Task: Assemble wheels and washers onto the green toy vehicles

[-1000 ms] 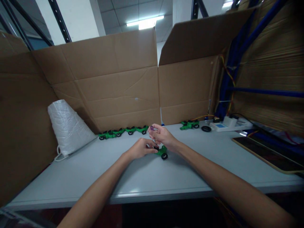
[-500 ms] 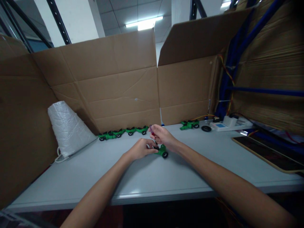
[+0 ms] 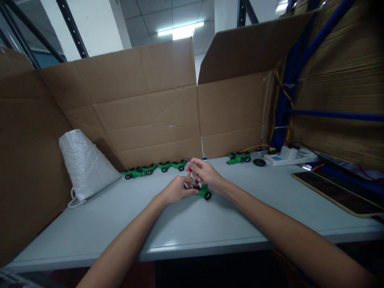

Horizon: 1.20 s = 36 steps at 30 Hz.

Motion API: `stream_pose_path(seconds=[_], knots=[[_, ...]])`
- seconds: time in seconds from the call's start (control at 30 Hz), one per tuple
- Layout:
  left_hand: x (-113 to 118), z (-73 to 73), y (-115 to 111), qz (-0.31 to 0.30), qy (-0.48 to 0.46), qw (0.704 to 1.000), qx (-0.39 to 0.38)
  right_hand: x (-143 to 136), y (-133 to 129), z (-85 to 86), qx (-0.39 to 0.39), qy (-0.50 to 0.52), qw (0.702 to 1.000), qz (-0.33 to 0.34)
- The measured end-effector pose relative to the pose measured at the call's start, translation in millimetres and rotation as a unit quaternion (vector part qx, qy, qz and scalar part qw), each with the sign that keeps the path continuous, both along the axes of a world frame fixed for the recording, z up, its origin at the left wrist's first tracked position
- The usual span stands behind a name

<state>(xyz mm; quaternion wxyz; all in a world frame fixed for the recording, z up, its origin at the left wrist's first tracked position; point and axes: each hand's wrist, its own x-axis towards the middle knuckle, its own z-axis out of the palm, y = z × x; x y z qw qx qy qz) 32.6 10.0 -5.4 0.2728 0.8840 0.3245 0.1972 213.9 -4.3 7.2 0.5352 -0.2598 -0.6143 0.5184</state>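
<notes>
A green toy vehicle with black wheels [image 3: 205, 191] rests on the white table, in front of me. My left hand [image 3: 179, 188] is closed on its left end, and the fingers hide that part. Above the toy, my right hand [image 3: 205, 172] pinches a small screwdriver [image 3: 193, 177] with a thin metal shaft. The shaft points down at the toy beside my left fingertips; whether its tip sits in a screw is too small to tell. Most of the screwdriver's handle is covered by my right fingers.
Several green toy vehicles [image 3: 156, 168] stand along the back left, and more green toy parts [image 3: 238, 157] at the back right. Near these lie a black ring [image 3: 259, 162] and a white power strip [image 3: 288, 157]. A white bag [image 3: 85, 164] leans left; a dark flat panel [image 3: 339, 194] lies right.
The fingers of my right hand have shifted on the screwdriver, and more of its metal shaft shows. My left hand and the toy have hardly moved.
</notes>
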Motion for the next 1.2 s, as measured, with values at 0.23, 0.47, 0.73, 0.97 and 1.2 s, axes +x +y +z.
stream_pose_path(seconds=[0.23,0.47,0.73,0.97,1.2], knots=[[-2.7,0.8,0.3,-0.003,0.002,1.000,0.007,2.7,4.0,-4.2,-0.047,0.025,0.999,0.012],[-3.4,7.1,-3.0,-0.012,-0.009,1.000,0.000,1.4,4.8,-4.1,0.012,-0.020,1.000,-0.008],[-4.1,11.5,-0.1,-0.010,-0.016,1.000,0.013,2.1,1.7,0.0,0.049,-0.064,0.996,-0.033],[-3.5,8.0,-0.9,-0.005,-0.015,0.999,0.038,1.8,7.4,-7.2,0.069,-0.049,0.996,-0.040],[-2.1,4.6,-1.0,-0.015,-0.028,0.999,0.044,-3.0,11.8,-13.2,0.085,-0.053,0.995,-0.019]])
